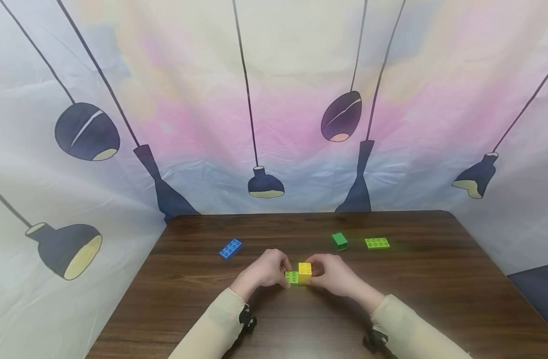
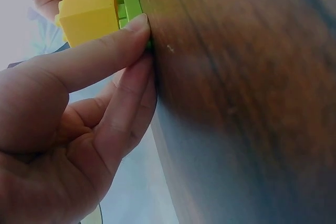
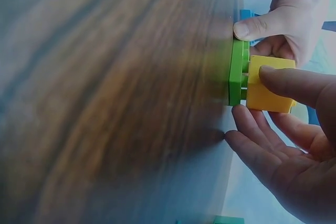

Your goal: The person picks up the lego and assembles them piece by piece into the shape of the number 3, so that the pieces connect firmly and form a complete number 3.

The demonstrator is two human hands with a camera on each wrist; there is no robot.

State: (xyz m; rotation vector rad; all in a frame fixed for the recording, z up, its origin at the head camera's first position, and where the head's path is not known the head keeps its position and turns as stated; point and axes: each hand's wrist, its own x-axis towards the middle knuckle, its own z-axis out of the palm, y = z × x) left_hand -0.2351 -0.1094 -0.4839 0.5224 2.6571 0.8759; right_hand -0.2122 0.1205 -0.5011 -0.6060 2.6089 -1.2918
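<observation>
Evidently, your left hand point(image 1: 270, 268) pinches the near end of the lime-green studded plate point(image 1: 291, 277) between thumb and fingers, probably steadying it, while your right hand point(image 1: 334, 273), closed to brick width, grips the yellow studded brick point(image 1: 305, 271) over the plate's far end, likely for alignment

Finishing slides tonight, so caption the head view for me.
Left hand holds a flat green brick while right hand grips a yellow block over its right end.
</observation>
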